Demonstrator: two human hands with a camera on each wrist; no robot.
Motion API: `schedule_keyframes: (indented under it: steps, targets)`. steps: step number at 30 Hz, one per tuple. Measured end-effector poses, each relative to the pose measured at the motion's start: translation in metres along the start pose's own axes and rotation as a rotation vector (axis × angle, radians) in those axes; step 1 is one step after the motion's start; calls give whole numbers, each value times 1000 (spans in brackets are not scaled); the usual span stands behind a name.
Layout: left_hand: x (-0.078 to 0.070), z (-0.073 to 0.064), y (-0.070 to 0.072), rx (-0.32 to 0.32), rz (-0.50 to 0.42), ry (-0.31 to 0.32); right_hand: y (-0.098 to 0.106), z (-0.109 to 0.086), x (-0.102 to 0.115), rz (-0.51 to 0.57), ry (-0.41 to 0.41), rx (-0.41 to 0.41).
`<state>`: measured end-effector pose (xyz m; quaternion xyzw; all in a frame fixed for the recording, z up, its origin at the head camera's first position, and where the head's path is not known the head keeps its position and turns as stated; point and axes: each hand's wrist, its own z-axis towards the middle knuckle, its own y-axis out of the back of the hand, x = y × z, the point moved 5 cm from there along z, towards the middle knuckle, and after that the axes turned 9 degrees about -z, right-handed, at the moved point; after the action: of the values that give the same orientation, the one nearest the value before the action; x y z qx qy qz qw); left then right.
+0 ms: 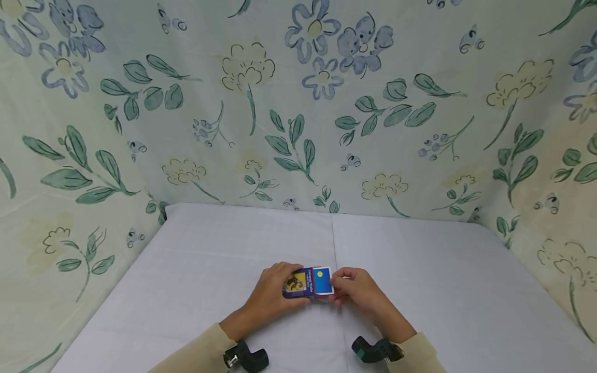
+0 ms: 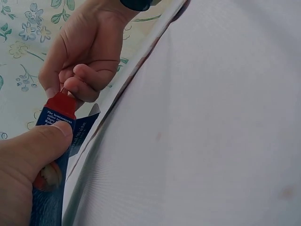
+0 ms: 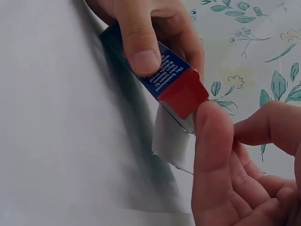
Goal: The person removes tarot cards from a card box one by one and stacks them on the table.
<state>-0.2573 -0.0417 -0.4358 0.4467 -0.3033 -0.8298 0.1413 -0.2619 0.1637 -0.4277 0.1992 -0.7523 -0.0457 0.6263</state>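
Observation:
A small dark-blue tarot card box (image 1: 295, 283) lies sideways in my left hand (image 1: 272, 290), which grips it with the thumb along its narrow side. The box's right end is open. A red end flap (image 3: 186, 94) stands out there, with a pale flap (image 3: 171, 139) beside it. At that end shows a blue card (image 1: 322, 284) with a white border and a yellow disc. My right hand (image 1: 359, 290) pinches the card's outer edge between thumb and index finger, close to the red flap. The pinched edge is mostly hidden behind the fingertips in the wrist views.
A white cloth covers the table (image 1: 224, 243) under both hands. Floral curtains (image 1: 298, 103) hang behind and at both sides. Black wrist cameras (image 1: 247, 357) are strapped near the beige sleeves (image 1: 200, 352).

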Motion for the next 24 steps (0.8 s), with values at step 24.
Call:
schedule_keyframes:
  steps: [24]
  targets:
    - [1, 0, 3, -38, -11, 60, 14, -3, 4, -4, -71, -125]
